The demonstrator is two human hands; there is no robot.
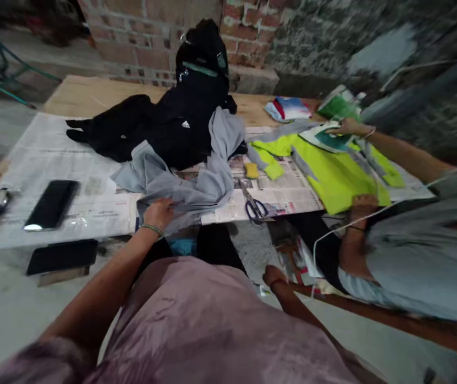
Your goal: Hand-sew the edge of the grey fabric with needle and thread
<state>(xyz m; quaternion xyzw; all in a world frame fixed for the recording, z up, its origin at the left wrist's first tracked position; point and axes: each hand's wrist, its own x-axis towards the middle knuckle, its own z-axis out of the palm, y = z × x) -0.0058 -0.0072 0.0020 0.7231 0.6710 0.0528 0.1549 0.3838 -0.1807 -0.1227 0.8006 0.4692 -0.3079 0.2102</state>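
Observation:
My left hand (pixel 158 214) is closed on the front edge of a crumpled grey garment (pixel 208 184), which lies across the newspaper at the table's front. Part of the garment rests against a black jacket (pixel 180 125) with a small white logo. Down below the table's edge, beside my lap, my right hand (pixel 273 275) has its fingers curled in; whatever may be inside them is hidden. Scissors (pixel 254 207) with dark blue handles lie to the right of the grey garment, near a yellow sponge-like block (pixel 251 170).
At right, a co-worker's hand (pixel 346 128) holds an iron (pixel 327 137) on a neon-yellow and grey garment (pixel 343 178); its white cord hangs near my right side. A black phone (pixel 52 204) lies left. Behind stand a black backpack (pixel 203 53) and folded cloths (pixel 288 108).

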